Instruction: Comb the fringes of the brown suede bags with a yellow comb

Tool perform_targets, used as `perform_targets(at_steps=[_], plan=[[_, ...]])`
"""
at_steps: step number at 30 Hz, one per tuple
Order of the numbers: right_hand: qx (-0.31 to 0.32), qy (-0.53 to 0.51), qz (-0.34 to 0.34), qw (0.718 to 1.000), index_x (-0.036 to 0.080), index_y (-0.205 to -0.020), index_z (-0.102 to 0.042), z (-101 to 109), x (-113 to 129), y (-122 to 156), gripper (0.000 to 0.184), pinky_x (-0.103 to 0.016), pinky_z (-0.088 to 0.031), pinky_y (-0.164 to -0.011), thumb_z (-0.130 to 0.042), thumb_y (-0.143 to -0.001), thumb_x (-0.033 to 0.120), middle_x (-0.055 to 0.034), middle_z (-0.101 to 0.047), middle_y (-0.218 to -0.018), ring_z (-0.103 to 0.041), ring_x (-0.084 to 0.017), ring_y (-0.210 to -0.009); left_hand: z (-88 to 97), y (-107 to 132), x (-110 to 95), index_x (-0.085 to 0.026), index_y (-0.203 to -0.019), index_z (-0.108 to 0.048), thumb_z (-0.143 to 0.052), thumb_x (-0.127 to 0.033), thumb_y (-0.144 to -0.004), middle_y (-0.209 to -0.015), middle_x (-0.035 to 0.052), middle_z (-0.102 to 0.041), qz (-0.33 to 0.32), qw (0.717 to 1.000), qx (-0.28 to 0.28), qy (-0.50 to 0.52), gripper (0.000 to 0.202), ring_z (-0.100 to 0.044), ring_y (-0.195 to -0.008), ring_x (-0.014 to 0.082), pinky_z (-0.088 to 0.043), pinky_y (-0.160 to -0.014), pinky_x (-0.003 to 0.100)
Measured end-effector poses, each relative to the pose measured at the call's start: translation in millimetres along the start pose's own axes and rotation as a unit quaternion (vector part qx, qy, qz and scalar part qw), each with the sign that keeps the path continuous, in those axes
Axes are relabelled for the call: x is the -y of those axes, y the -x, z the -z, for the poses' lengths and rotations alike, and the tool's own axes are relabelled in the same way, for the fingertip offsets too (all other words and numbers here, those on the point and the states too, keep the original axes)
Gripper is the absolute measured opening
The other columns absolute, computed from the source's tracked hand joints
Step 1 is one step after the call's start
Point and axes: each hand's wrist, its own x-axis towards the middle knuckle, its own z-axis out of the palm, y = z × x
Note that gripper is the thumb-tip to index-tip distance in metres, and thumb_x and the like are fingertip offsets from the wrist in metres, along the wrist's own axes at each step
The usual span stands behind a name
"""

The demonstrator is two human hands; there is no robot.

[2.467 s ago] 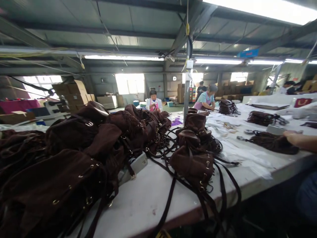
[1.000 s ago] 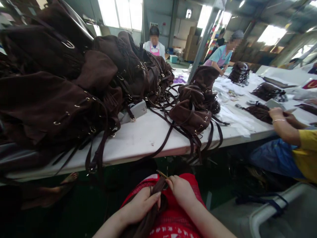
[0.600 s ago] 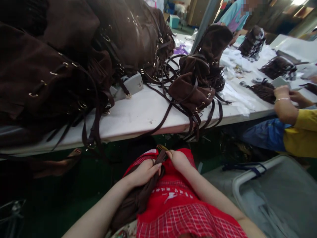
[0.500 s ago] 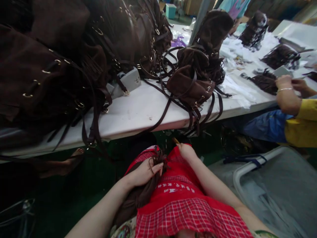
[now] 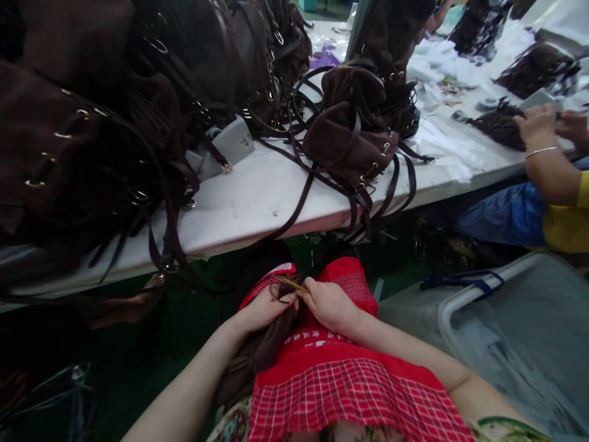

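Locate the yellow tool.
The yellow tool is just below centre in the head view, in the right hand, across the brown fabric in the left hand.

The middle ground is crossed by a long white table [image 5: 239,212], lit more brightly toward its far side; beneath it, the dark green floor [image 5: 161,374] is sunk in shadow; a grey bin [image 5: 453,301] is placed at right; beyond the table, a teal box [image 5: 307,5] is partly seen.

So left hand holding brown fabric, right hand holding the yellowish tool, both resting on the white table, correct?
Not quite: the head view shows both over the red apron, not on the white table. The left hand does hold brown fabric and the right hand the yellowish tool.
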Motion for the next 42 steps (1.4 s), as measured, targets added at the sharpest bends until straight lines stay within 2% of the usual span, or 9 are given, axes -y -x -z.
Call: perform_targets(at_steps=[5,9,12,15,18,21,24,31,42], plan=[[0.002,-0.006,-0.12,0.993,0.014,-0.1,-0.055,-20.5,-38.2,-27.4,0.036,-0.027,-0.045,-0.064,-0.033,-0.097,0.042,-0.0133,-0.069,-0.083,-0.067,-0.022,-0.077,-4.8,12.9,-9.4,-0.015,-0.063,-0.061,-0.05,-0.043,-0.089,-0.063,0.0034,-0.058,-0.013,1.0,-0.014,-0.025,0.04,-0.051,-0.062,0.014,-0.041,-0.063,0.026],[-0.036,-0.046,-0.184,0.981,0.012,-0.098,-0.058,-18.4,-80.0,-31.0,0.036,-0.027,-0.047,-0.069,-0.03,-0.099,0.035,-0.0148,-0.069,-0.088,-0.066,-0.02,-0.081,10.5,18.2,-1.1,-0.015,-0.064,-0.062,-0.049,-0.039,-0.09,-0.066,0.0043,-0.061,-0.06,0.993,-0.097,0.027,0.038,-0.055,-0.068,0.0165,-0.042,-0.073,0.029],[-0.061,-0.207,-0.099,0.971,0.014,-0.094,-0.06,-8.3,-83.8,-25.5,0.032,-0.025,-0.049,-0.07,-0.042,-0.095,0.04,-0.0072,-0.069,-0.084,-0.065,-0.017,-0.077,31.1,15.6,4.5,-0.015,-0.062,-0.061,-0.048,-0.036,-0.09,-0.067,0.0046,-0.061,-0.098,0.984,-0.128,0.073,0.037,-0.056,-0.073,0.0183,-0.042,-0.082,0.032],[-0.08,-0.418,0.042,0.904,0.013,-0.09,-0.062,4.3,-62.1,-28.1,0.031,-0.028,-0.051,-0.074,-0.064,-0.08,0.042,-0.0059,-0.069,-0.088,-0.065,-0.017,-0.079,49.9,10.2,2.5,-0.015,-0.063,-0.06,-0.048,-0.037,-0.089,-0.067,0.0049,-0.061,-0.086,0.983,-0.107,0.124,0.037,-0.056,-0.075,0.019,-0.042,-0.086,0.033],[-0.069,-0.485,0.139,0.861,0.011,-0.098,-0.063,10.9,-34.4,-44.0,0.038,-0.031,-0.049,-0.086,-0.073,-0.071,0.037,-0.0083,-0.067,-0.103,-0.063,-0.019,-0.093,61.0,6.5,-3.6,-0.012,-0.067,-0.065,-0.053,-0.041,-0.086,-0.073,0.0073,-0.064,-0.039,0.986,-0.08,0.138,0.036,-0.059,-0.08,0.0214,-0.043,-0.089,0.035],[0.001,-0.492,0.212,0.845,0.013,-0.123,-0.052,3.6,-17.5,-61.3,0.064,-0.033,-0.047,-0.093,-0.076,-0.067,0.031,-0.0088,-0.063,-0.115,-0.059,-0.02,-0.105,65.2,8.1,-5.6,-0.011,-0.081,-0.069,-0.065,-0.037,-0.079,-0.084,0.0069,-0.068,-0.003,0.977,-0.154,0.149,0.026,-0.061,-0.083,0.021,-0.045,-0.087,0.033],[0.027,-0.407,0.24,0.881,0.017,-0.13,-0.047,-13.2,-13.0,-64.6,0.075,-0.035,-0.043,-0.099,-0.078,-0.063,0.027,-0.0086,-0.06,-0.123,-0.056,-0.021,-0.113,66.5,14.0,-0.7,-0.013,-0.084,-0.068,-0.07,-0.033,-0.074,-0.083,0.004,-0.068,0.017,0.955,-0.216,0.2,0.023,-0.061,-0.079,0.0182,-0.047,-0.082,0.03],[-0.048,-0.162,0.181,0.969,0.02,-0.133,-0.042,-36.3,-12.3,-39.4,0.064,-0.035,-0.046,-0.094,-0.066,-0.074,0.024,-0.0101,-0.052,-0.128,-0.053,-0.022,-0.114,68.6,19.3,10.8,-0.013,-0.066,-0.061,-0.061,-0.029,-0.083,-0.073,0.0038,-0.063,-0.039,0.944,-0.137,0.299,0.024,-0.058,-0.081,0.0153,-0.043,-0.089,0.027],[0.008,0.016,0.105,0.994,0.014,-0.099,-0.06,-28.5,-14.3,-48.7,0.023,-0.03,-0.048,-0.072,-0.052,-0.079,0.02,-0.0119,-0.068,-0.095,-0.064,-0.022,-0.082,69.0,9.4,17.6,-0.014,-0.063,-0.058,-0.06,-0.033,-0.082,-0.071,0.0053,-0.06,-0.024,0.954,-0.113,0.277,0.027,-0.057,-0.08,0.0186,-0.043,-0.087,0.03]])
